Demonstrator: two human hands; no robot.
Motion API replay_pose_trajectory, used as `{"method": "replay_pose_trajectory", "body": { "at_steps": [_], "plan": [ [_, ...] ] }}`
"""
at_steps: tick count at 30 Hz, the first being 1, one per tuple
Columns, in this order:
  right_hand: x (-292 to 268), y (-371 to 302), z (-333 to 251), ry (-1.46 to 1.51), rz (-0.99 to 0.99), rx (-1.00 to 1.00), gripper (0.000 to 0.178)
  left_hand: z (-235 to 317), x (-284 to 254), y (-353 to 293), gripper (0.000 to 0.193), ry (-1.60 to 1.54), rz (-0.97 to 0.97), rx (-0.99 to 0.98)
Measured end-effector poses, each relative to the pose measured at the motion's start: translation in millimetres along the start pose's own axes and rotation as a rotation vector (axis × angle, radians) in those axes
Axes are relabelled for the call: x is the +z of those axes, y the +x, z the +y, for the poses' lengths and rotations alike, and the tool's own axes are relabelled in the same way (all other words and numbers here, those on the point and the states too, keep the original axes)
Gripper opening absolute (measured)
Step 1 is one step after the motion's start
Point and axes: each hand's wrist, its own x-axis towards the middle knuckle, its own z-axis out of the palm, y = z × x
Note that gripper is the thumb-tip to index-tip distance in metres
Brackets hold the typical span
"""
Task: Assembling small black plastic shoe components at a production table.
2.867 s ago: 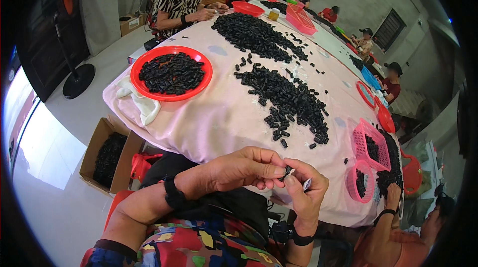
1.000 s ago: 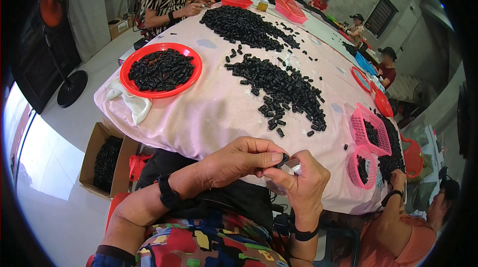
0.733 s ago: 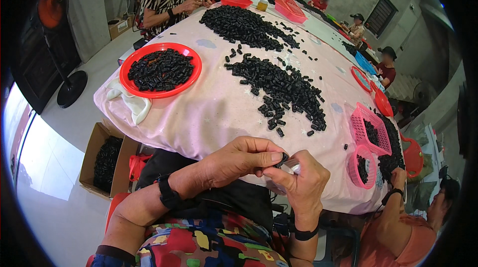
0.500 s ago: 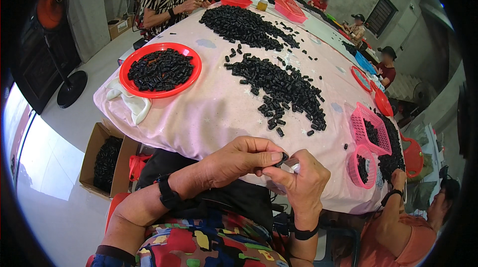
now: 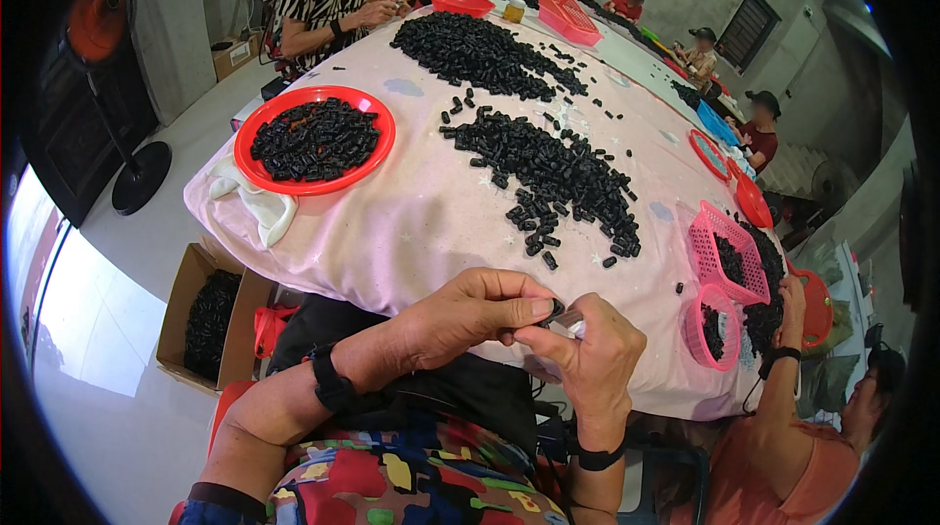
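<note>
Above the near table edge, my left hand pinches a small black cylindrical piece between thumb and forefinger. My right hand is closed close beside it, gripping a thin, shiny, blade-like tool that meets the black piece. Fingers cover most of the tool, so its exact kind does not show. Beyond my hands lies a loose pile of similar black pieces. A red round tray full of black pieces stands to the left.
A larger black heap lies farther back. Pink baskets stand at the right, near a co-worker's hand. A cardboard box of black pieces sits on the floor left of me. A white cloth hangs by the red tray.
My right hand has shifted very slightly, and more of the shiny tool shows beside the black piece. At the right, the co-worker's hand has reached farther over the black pieces.
</note>
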Motion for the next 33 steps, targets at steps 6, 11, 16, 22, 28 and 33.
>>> {"method": "replay_pose_trajectory", "body": {
  "at_steps": [6, 11, 16, 22, 28, 33],
  "plan": [
    [1, 1, -2, 0.011, 0.009, 0.009, 0.056, 2, 2, -2, 0.022, -0.014, 0.012, -0.002],
    [2, 0, 1, 0.007, 0.0, -0.001, 0.056, 1, 1, -1, 0.022, 0.009, 0.022, 0.006],
    [-1, 0, 1, 0.084, -0.094, 0.04, 0.054, 0, 1, -1, 0.023, -0.105, 0.016, -0.041],
    [-24, 3, -5, 0.59, -0.126, 0.19, 0.026, 4, -5, -3, 0.026, -0.188, -0.083, -0.128],
    [-16, 2, -1, 0.592, -0.135, 0.062, 0.025, 6, -4, -2, 0.024, -0.227, -0.124, -0.162],
    [-12, 2, -9, 0.613, -0.061, 0.19, 0.016, 5, -8, -1, 0.025, -0.223, -0.128, -0.141]
  ]
}}
